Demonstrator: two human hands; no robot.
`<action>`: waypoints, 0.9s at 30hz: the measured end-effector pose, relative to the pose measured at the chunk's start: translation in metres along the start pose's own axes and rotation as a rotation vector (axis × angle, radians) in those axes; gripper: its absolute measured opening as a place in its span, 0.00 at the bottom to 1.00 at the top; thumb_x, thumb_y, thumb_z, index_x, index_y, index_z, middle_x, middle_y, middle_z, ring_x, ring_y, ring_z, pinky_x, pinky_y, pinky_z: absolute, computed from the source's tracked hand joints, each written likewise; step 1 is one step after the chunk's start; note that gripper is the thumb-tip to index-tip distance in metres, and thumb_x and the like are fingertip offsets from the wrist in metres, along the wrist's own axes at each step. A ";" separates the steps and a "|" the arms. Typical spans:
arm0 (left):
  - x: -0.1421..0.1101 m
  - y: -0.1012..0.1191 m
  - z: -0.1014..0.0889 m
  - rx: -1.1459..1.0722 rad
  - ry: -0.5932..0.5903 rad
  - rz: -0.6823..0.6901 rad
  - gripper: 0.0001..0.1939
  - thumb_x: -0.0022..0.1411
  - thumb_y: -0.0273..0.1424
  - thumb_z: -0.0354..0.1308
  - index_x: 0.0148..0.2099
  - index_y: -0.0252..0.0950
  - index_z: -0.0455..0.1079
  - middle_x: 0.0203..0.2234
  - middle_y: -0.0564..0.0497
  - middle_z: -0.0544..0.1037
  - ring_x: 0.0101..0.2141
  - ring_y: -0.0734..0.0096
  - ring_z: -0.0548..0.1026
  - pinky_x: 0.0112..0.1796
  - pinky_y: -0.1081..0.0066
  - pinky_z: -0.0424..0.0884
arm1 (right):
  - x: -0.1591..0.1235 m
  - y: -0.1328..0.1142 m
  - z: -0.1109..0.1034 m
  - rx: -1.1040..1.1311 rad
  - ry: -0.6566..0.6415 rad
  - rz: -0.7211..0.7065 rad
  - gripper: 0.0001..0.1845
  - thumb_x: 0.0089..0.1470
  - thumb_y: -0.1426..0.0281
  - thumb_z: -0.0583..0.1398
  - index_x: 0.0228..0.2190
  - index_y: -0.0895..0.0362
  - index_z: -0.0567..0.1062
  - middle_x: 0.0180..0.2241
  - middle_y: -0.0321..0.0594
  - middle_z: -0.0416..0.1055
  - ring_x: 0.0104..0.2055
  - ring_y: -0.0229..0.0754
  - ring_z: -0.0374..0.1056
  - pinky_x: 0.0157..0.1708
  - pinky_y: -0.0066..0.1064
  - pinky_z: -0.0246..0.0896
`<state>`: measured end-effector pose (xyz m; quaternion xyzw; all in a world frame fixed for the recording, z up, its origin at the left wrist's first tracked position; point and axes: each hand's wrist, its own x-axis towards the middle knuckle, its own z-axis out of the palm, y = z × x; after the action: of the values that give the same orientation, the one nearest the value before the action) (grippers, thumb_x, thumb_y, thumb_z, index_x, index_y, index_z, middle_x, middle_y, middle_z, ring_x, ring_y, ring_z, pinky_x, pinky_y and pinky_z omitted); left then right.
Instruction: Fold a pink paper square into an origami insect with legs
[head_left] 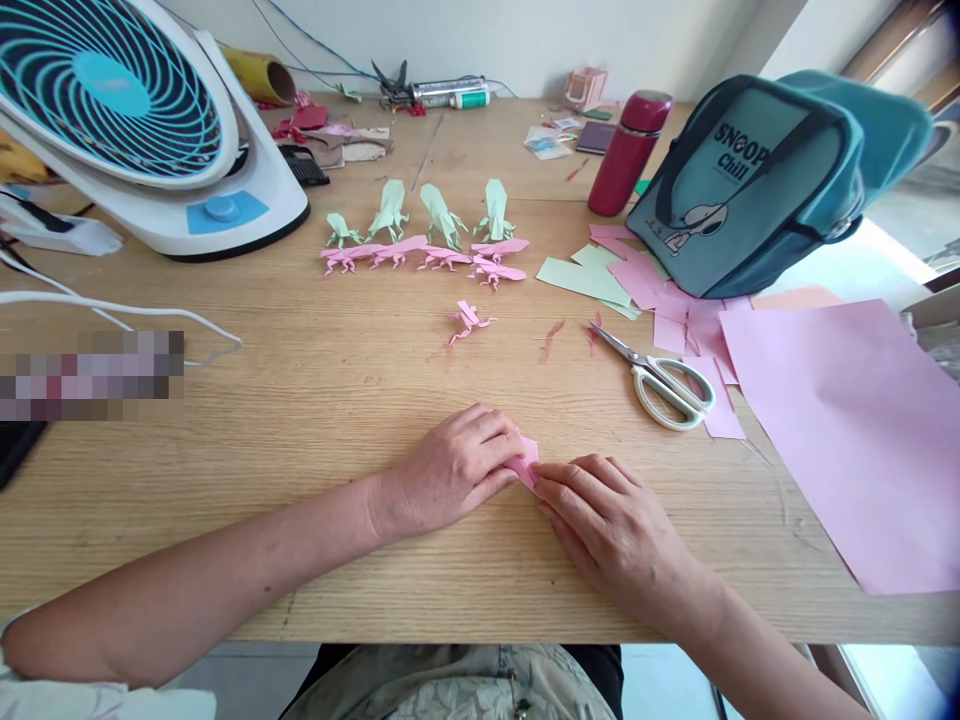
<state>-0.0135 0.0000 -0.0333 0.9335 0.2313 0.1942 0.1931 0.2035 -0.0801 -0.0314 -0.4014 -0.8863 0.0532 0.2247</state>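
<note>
Head view: left hand [465, 468] and right hand [615, 517] pinch a pink paper [531, 452], seemingly part-folded, near the front of the table [300, 420], while shaped green figures [391, 210] and pink figures [401, 250] stand beyond and loose sheets [577, 280] lie unfolded rightward.

"What do you see of the piece from your end?"

"On my feed, a small pink paper [529, 449], held between the fingertips of the left hand [463, 466] and the right hand [611, 515]."

"Its shape?"

"I get an angular edge pointing away from the wearer. Fingers hide the rest, so I can't read its folds or whether it touches the table [300, 420]."
</note>
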 end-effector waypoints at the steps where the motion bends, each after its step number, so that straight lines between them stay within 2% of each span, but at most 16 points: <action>1: -0.001 0.000 0.000 -0.005 0.014 -0.004 0.06 0.70 0.28 0.54 0.45 0.35 0.71 0.42 0.47 0.76 0.44 0.65 0.71 0.47 0.65 0.68 | 0.000 0.000 0.000 0.000 0.008 -0.002 0.12 0.63 0.78 0.56 0.46 0.59 0.74 0.44 0.46 0.77 0.40 0.46 0.68 0.38 0.39 0.64; 4: -0.001 -0.001 0.001 -0.035 0.049 -0.010 0.07 0.71 0.26 0.51 0.43 0.34 0.71 0.42 0.46 0.77 0.44 0.66 0.73 0.47 0.66 0.69 | -0.001 -0.001 0.000 -0.001 0.035 -0.013 0.08 0.62 0.78 0.57 0.41 0.60 0.75 0.43 0.47 0.78 0.39 0.46 0.69 0.37 0.39 0.64; 11: -0.001 -0.001 -0.001 -0.212 0.060 0.070 0.12 0.72 0.21 0.47 0.44 0.35 0.71 0.45 0.46 0.77 0.52 0.71 0.73 0.53 0.69 0.70 | -0.006 -0.001 0.002 0.057 0.051 -0.036 0.06 0.62 0.79 0.57 0.40 0.61 0.74 0.40 0.46 0.78 0.36 0.44 0.69 0.35 0.38 0.62; 15: -0.002 -0.003 -0.001 -0.292 0.045 0.110 0.13 0.71 0.20 0.46 0.44 0.35 0.72 0.48 0.45 0.76 0.54 0.71 0.73 0.55 0.69 0.70 | -0.005 0.003 0.002 0.139 0.051 0.060 0.07 0.63 0.78 0.56 0.38 0.58 0.74 0.38 0.43 0.76 0.36 0.42 0.68 0.37 0.38 0.63; 18: -0.001 -0.004 -0.001 -0.289 0.031 0.154 0.14 0.71 0.19 0.46 0.47 0.34 0.72 0.49 0.43 0.76 0.55 0.70 0.73 0.55 0.70 0.70 | -0.001 0.006 0.002 0.193 0.065 0.117 0.09 0.64 0.77 0.54 0.41 0.56 0.74 0.40 0.45 0.75 0.40 0.43 0.69 0.41 0.38 0.65; 21: 0.001 -0.006 0.000 -0.178 0.068 0.195 0.12 0.70 0.20 0.48 0.46 0.34 0.73 0.49 0.43 0.76 0.51 0.69 0.75 0.52 0.69 0.72 | 0.003 0.008 0.002 0.245 0.068 0.210 0.11 0.64 0.76 0.54 0.45 0.55 0.72 0.47 0.48 0.72 0.45 0.44 0.70 0.43 0.38 0.68; 24: 0.001 -0.007 -0.001 -0.058 0.145 0.198 0.10 0.70 0.23 0.51 0.43 0.36 0.74 0.46 0.44 0.77 0.45 0.70 0.77 0.47 0.70 0.74 | 0.006 0.010 0.001 0.334 0.049 0.309 0.12 0.62 0.76 0.56 0.46 0.53 0.72 0.51 0.47 0.69 0.45 0.44 0.72 0.41 0.37 0.70; 27: 0.000 -0.007 -0.002 -0.102 0.197 0.206 0.10 0.70 0.22 0.50 0.45 0.35 0.73 0.45 0.44 0.76 0.45 0.72 0.77 0.47 0.72 0.75 | 0.009 0.011 -0.002 0.554 0.014 0.424 0.11 0.62 0.75 0.56 0.46 0.52 0.71 0.43 0.42 0.74 0.37 0.40 0.72 0.35 0.32 0.70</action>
<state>-0.0172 0.0062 -0.0353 0.9178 0.1420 0.3149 0.1957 0.2064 -0.0663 -0.0288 -0.5009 -0.7335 0.3343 0.3152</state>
